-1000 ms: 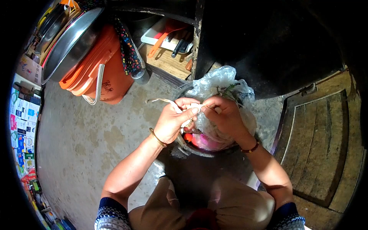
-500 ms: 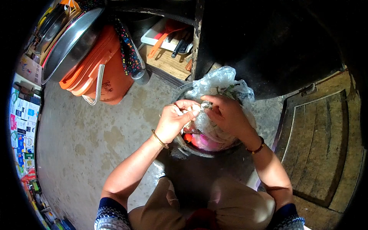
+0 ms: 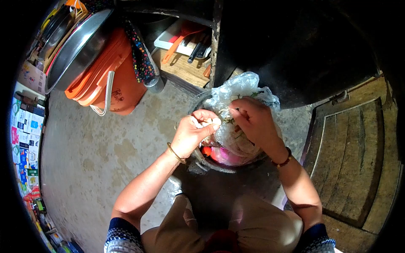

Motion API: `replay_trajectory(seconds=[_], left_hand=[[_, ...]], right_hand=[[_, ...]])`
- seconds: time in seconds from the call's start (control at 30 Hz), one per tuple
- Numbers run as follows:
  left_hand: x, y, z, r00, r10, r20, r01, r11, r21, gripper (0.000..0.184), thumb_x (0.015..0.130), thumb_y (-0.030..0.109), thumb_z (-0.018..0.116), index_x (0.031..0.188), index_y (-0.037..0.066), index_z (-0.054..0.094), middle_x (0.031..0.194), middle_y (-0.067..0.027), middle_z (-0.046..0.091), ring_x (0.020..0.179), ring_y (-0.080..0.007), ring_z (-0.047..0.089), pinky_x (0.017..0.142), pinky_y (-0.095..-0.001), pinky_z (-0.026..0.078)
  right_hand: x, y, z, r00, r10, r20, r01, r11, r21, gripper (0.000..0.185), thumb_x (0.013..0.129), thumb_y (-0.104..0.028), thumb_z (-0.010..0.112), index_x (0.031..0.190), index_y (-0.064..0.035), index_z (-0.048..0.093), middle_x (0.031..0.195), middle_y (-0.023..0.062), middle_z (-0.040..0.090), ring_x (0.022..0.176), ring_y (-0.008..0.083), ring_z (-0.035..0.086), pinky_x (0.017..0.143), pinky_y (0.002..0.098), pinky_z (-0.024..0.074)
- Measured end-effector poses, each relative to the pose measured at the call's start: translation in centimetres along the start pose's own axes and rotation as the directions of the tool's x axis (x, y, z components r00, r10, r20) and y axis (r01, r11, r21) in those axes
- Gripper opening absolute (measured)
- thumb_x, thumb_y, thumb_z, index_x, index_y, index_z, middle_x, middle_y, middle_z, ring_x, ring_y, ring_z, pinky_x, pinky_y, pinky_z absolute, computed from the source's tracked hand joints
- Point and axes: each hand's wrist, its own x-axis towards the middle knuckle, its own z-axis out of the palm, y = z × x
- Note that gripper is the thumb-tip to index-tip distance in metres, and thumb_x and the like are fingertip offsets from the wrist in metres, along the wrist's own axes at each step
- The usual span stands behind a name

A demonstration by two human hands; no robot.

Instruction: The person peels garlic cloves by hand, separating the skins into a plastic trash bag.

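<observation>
Two hands, apart: left hand (image 3: pixel 188 132) is pinching a pale bulb piece (image 3: pixel 216 121), long axis unclear. Right hand (image 3: pixel 258 121) is hovering just rightward over plastic bag (image 3: pixel 242 81), hold unclear.

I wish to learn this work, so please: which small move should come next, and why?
Probably the right hand should reach to the pale piece, because the left hand pinches it while the right is apart, over the plastic bag.

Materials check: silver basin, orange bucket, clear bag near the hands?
Silver basin: probably stainless steel, polished; bright reflective streaks.
Orange bucket: likely moulded plastic, smooth; even colour throughout.
Clear bag: thin plastic film, glossy; crinkled, see-through, exact polymer can't be told.
</observation>
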Motion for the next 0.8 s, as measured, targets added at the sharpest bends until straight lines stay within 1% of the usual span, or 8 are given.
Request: replay_trajectory(seconds=[0.17,0.37,0.43,0.57,0.67,0.7,0.77,0.8], left_hand=[[0.1,0.5,0.0,0.994,-0.109,0.015,0.110,0.993,-0.050,0.015,0.080,0.007,0.063,0.092,0.001,0.056,0.074,0.0014,0.056,0.053,-0.0023,0.047,0.046,-0.0165,0.038],[0.1,0.8,0.6,0.998,0.046,-0.034,-0.043,0.995,0.094,0.013,0.080,0.006,0.062,0.093,0.003,0.059,0.072,0.0038,0.053,0.052,-0.0007,0.043,0.043,-0.0163,0.036],[-0.1,1.5,0.8,0.999,-0.013,-0.032,0.015,0.997,0.079,0.016,0.079,0.005,0.062,0.095,0.003,0.059,0.078,0.0020,0.056,0.059,-0.0027,0.048,0.050,-0.0172,0.041],[-0.3,2.3,0.9,0.992,-0.119,-0.030,0.120,0.992,0.043,0.018,0.079,0.002,0.062,0.096,0.002,0.059,0.083,0.0004,0.058,0.067,-0.0035,0.053,0.057,-0.0174,0.045],[-0.3,2.2,0.9,0.993,-0.116,-0.013,0.116,0.982,0.146,0.022,0.079,0.007,0.061,0.101,0.003,0.059,0.090,-0.0040,0.061,0.074,-0.0114,0.059,0.065,-0.0235,0.048],[-0.2,2.2,1.0,0.993,-0.116,-0.011,0.116,0.982,0.146,0.022,0.079,0.007,0.061,0.101,0.003,0.059,0.090,-0.0040,0.061,0.074,-0.0114,0.059,0.065,-0.0235,0.048],[0.0,2.5,1.3,0.868,0.433,0.242,-0.476,0.593,0.649,0.023,0.077,0.004,0.062,0.100,0.001,0.059,0.080,0.0012,0.058,0.066,-0.0072,0.052,0.060,-0.0225,0.045],[0.0,2.9,1.4,0.867,0.434,0.246,-0.480,0.593,0.647,0.023,0.077,0.004,0.062,0.100,0.001,0.059,0.080,0.0012,0.058,0.066,-0.0072,0.052,0.060,-0.0225,0.045]], right_hand=[[-0.2,0.7,0.4,0.984,0.078,0.163,-0.038,0.971,-0.235,0.021,0.082,-0.013,0.049,0.099,-0.0059,0.057,0.089,0.0177,0.060,0.079,0.0339,0.059,0.070,0.0405,0.0468],[-0.4,0.8,1.3,0.997,0.082,0.011,-0.082,0.981,0.178,0.023,0.083,-0.011,0.050,0.104,-0.0049,0.057,0.064,0.0103,0.056,0.057,0.0190,0.054,0.058,0.0307,0.0439],[-0.1,-0.1,0.8,0.973,0.190,0.135,-0.199,0.978,0.059,0.027,0.082,-0.015,0.050,0.107,-0.0051,0.054,0.085,0.0186,0.060,0.078,0.0338,0.059,0.069,0.0395,0.0465],[0.0,0.3,0.2,0.966,0.195,0.169,-0.186,0.980,-0.067,0.027,0.083,-0.015,0.050,0.107,-0.0047,0.054,0.080,0.0186,0.060,0.076,0.0320,0.059,0.070,0.0392,0.0464],[-0.1,0.9,0.6,0.938,0.278,0.209,-0.300,0.950,0.082,0.027,0.084,-0.017,0.050,0.107,-0.0030,0.053,0.077,0.0153,0.060,0.073,0.0285,0.060,0.068,0.0378,0.0468],[-0.2,1.6,1.6,0.962,0.184,0.202,-0.237,0.929,0.286,0.027,0.086,-0.023,0.049,0.102,-0.0032,0.056,0.069,0.0068,0.054,0.061,0.0174,0.052,0.054,0.0293,0.0393],[-0.4,2.3,2.2,0.981,0.094,0.170,-0.165,0.864,0.475,0.030,0.088,-0.030,0.047,0.097,-0.0034,0.058,0.061,-0.0017,0.049,0.048,0.0062,0.043,0.039,0.0207,0.0317],[-0.5,2.5,2.1,0.948,0.172,0.269,-0.308,0.717,0.625,0.029,0.089,-0.030,0.047,0.096,-0.0042,0.058,0.061,-0.0020,0.048,0.048,0.0059,0.042,0.039,0.0199,0.0308]])
